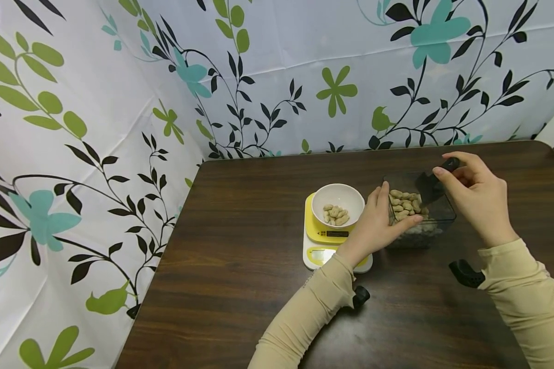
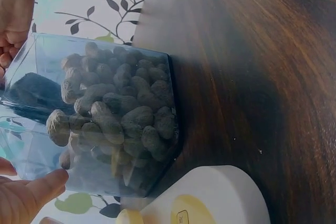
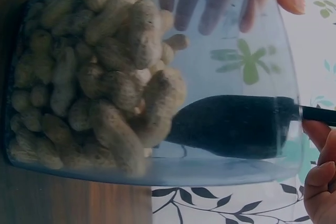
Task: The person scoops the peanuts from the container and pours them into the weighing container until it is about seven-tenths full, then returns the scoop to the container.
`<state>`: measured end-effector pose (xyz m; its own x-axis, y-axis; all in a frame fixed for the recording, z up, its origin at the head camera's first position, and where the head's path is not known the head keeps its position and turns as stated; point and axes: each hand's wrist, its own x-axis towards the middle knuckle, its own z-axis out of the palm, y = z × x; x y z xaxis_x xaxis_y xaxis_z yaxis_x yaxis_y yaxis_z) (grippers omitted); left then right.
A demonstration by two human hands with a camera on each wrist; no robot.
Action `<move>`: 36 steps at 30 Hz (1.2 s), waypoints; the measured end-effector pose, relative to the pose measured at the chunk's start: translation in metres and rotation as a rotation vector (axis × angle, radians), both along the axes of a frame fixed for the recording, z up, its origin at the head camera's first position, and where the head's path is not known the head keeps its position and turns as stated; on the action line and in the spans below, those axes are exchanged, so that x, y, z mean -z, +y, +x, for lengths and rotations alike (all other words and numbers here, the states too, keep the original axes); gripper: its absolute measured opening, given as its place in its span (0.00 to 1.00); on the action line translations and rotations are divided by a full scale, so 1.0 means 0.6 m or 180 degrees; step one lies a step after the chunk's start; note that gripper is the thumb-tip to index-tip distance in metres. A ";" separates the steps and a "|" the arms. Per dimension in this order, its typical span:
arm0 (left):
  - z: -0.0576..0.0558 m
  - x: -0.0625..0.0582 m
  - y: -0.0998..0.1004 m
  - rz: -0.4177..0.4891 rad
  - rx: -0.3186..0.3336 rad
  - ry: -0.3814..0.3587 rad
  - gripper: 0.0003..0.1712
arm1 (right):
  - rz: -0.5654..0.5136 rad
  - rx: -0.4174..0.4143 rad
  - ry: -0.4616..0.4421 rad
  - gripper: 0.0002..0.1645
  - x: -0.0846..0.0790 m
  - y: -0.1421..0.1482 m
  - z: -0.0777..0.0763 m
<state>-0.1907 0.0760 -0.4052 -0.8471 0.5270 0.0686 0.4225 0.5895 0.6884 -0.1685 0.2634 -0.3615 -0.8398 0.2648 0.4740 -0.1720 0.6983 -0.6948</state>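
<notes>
A clear, square-sided container (image 1: pixel 445 218) with unshelled peanuts (image 1: pixel 402 202) in its lower part stands on the table. My left hand (image 1: pixel 374 220) lies against its left side, the fingers straight along the wall and the thumb at the front rim. My right hand (image 1: pixel 482 195) grips the handle of a black scoop (image 3: pixel 236 127) above the container's right side. The scoop's blade slants down inside, its tip at the peanuts. Just left of the left hand, a white bowl (image 1: pixel 338 193) holding several peanuts (image 1: pixel 335 214) sits on a yellow-and-white kitchen scale (image 1: pixel 310 251).
The brown wooden table (image 1: pixel 240 230) spreads out left of the scale and in front of the container. A white curtain (image 1: pixel 277 56) with a leaf print hangs behind it and along its left. Black wrist-worn pieces (image 1: pixel 466 273) jut from the sleeves.
</notes>
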 end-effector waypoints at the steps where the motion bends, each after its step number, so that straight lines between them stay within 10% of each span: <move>1: 0.000 0.000 0.000 0.0001 0.0009 -0.0006 0.51 | 0.0043 -0.0011 -0.0008 0.20 0.002 -0.001 0.000; 23: 0.000 0.000 -0.001 -0.0049 0.0115 -0.0065 0.52 | -0.0682 -0.0193 -0.0252 0.12 0.053 0.017 -0.010; 36: 0.003 0.000 -0.005 -0.0087 0.0043 -0.0056 0.52 | -0.0451 -0.0390 -0.0278 0.14 0.059 0.020 0.008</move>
